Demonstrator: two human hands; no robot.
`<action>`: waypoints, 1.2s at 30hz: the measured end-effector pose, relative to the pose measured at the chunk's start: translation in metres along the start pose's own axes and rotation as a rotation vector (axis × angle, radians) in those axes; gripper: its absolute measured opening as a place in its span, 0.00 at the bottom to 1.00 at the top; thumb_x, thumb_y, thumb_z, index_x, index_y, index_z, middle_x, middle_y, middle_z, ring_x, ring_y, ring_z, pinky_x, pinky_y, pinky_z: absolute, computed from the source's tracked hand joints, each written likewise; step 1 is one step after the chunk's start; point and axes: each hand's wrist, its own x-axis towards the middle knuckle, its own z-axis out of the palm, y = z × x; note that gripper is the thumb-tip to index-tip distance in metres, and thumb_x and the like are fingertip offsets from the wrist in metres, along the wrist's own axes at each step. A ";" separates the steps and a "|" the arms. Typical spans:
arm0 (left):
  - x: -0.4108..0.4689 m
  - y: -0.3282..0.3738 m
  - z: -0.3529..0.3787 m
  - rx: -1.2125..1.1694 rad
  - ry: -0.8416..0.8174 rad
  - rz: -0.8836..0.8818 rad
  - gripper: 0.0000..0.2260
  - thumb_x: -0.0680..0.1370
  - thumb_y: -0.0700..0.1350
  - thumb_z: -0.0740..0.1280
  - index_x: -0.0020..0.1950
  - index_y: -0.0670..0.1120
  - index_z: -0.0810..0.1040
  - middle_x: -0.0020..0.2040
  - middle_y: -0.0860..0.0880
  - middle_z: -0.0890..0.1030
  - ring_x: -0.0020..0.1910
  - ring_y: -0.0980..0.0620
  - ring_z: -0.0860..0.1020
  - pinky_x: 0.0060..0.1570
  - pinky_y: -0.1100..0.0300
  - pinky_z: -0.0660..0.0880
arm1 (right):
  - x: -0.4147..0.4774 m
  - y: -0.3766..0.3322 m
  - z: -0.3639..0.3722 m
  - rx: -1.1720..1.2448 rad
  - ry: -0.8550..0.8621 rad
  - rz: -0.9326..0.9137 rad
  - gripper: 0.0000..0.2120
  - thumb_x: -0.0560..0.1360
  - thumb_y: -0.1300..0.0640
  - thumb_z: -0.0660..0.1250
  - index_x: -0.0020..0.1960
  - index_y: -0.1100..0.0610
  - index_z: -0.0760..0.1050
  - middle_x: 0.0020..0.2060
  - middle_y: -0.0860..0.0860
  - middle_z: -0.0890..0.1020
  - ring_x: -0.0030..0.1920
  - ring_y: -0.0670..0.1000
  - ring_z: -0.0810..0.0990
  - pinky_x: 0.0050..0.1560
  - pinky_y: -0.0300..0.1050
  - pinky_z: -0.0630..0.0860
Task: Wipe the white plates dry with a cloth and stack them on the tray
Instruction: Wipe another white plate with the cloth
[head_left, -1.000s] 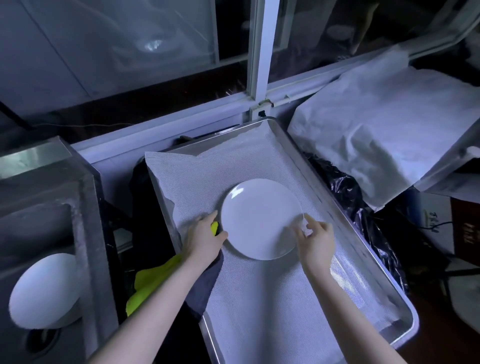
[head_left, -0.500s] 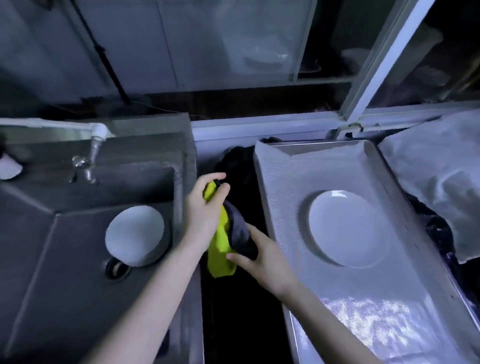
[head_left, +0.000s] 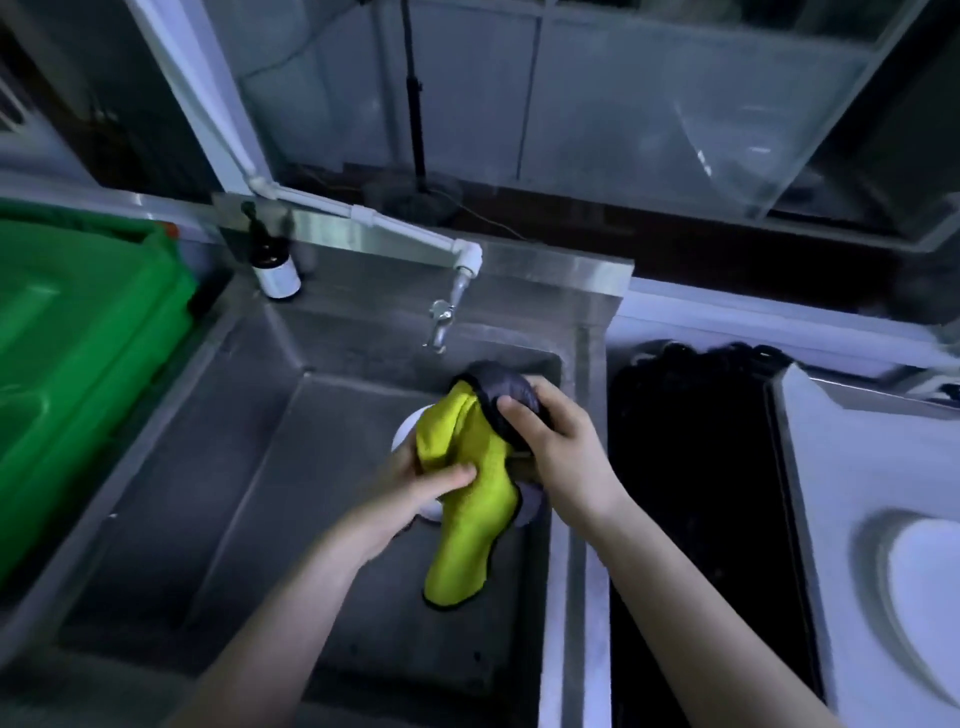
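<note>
With left hand (head_left: 415, 483), gripping the yellow cloth (head_left: 467, 519) over a plate (head_left: 402, 434) inside the sink (head_left: 234, 467); with right hand (head_left: 561, 447), clutching the cloth's grey fold. Right of the sink, on the tray (head_left: 810, 467): a second plate (head_left: 924, 587), seemingly done. Left: wiping and stacking this one.

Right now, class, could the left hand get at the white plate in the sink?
Probably yes: the left hand is right over the plate, and only the cloth it grips lies between them.

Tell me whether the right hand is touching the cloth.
Touching. In the head view the right hand grips the cloth by its dark grey side.
</note>
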 end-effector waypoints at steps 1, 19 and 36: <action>0.002 -0.002 -0.014 0.035 0.055 -0.011 0.40 0.59 0.59 0.77 0.67 0.45 0.74 0.56 0.48 0.84 0.57 0.47 0.81 0.56 0.51 0.78 | 0.012 0.001 0.014 -0.009 -0.001 0.014 0.06 0.80 0.62 0.65 0.49 0.54 0.79 0.41 0.48 0.83 0.43 0.44 0.81 0.40 0.39 0.79; 0.132 -0.134 -0.131 0.100 0.429 -0.364 0.15 0.71 0.53 0.74 0.55 0.53 0.75 0.50 0.49 0.82 0.53 0.46 0.81 0.56 0.46 0.77 | 0.134 0.202 0.024 -0.664 0.166 0.721 0.18 0.79 0.55 0.65 0.68 0.52 0.74 0.56 0.53 0.80 0.56 0.53 0.78 0.53 0.43 0.73; 0.209 -0.209 -0.109 0.174 0.450 -0.550 0.15 0.74 0.56 0.71 0.55 0.60 0.67 0.48 0.59 0.76 0.48 0.52 0.76 0.41 0.61 0.69 | 0.170 0.309 0.011 -0.426 0.488 0.901 0.18 0.73 0.57 0.74 0.60 0.56 0.76 0.50 0.53 0.81 0.47 0.55 0.78 0.37 0.38 0.68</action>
